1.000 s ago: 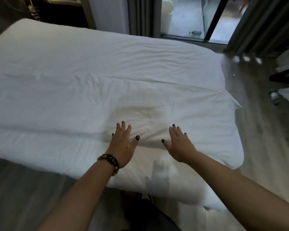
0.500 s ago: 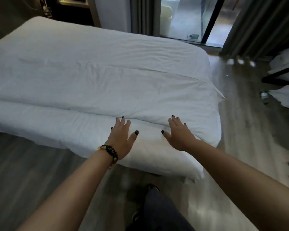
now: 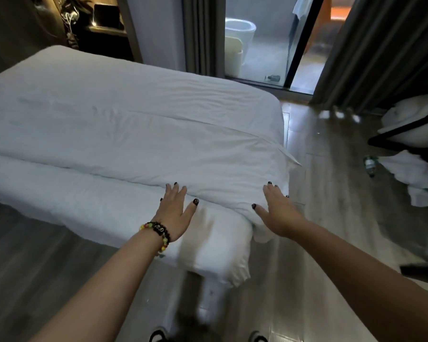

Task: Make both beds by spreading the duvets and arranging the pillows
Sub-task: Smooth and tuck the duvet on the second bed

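A white duvet [image 3: 134, 129] lies spread over the bed, its near edge folded into a long roll [image 3: 89, 201] along the foot. My left hand [image 3: 176, 211], with a bead bracelet on the wrist, lies flat on the roll, fingers straight and touching the fold line. My right hand [image 3: 277, 213] presses flat on the duvet's near right corner [image 3: 260, 233], which hangs over the bed edge. No pillows show on this bed.
Wooden floor [image 3: 319, 193] runs along the bed's right side. A bottle [image 3: 370, 164] and white linen [image 3: 415, 176] lie on the floor at right, beside a dark-framed chair [image 3: 405, 129]. Grey curtains [image 3: 381, 45] and a glass door [image 3: 260, 38] stand behind. My shoes show at the bottom.
Both hands have slid right and back towards the bed's near right corner, staying flat on the duvet. The view has pulled back, so more floor shows.
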`<state>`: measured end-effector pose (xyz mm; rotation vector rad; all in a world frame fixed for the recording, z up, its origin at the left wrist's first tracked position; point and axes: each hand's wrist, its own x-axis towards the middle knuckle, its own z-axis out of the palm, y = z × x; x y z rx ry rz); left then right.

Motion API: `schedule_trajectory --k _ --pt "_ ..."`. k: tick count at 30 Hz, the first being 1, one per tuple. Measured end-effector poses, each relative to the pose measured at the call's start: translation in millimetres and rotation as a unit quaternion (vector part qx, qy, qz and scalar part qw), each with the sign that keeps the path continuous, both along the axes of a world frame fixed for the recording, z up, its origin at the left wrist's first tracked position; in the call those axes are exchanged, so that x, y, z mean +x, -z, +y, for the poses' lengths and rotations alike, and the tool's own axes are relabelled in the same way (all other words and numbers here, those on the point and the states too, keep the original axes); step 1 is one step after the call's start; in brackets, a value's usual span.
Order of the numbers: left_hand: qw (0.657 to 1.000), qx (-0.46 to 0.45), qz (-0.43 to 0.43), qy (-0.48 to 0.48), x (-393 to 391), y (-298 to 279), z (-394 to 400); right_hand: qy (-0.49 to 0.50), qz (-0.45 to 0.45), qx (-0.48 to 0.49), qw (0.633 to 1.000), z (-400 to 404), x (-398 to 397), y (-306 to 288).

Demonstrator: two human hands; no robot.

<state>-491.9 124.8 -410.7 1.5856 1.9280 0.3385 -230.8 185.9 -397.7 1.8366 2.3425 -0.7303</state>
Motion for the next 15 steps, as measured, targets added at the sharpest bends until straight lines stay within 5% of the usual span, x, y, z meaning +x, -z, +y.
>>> schedule_trajectory --k 8,15 --pt "0.999 -0.030 -0.036 0.002 140.7 10.3 37.4 0.084 0.014 0.021 0.996 47.0 176.1 -37.7" --pt "0.999 -0.026 -0.037 0.019 192.0 21.7 110.0 0.080 0.014 -0.003 0.997 117.8 214.0 -13.6"
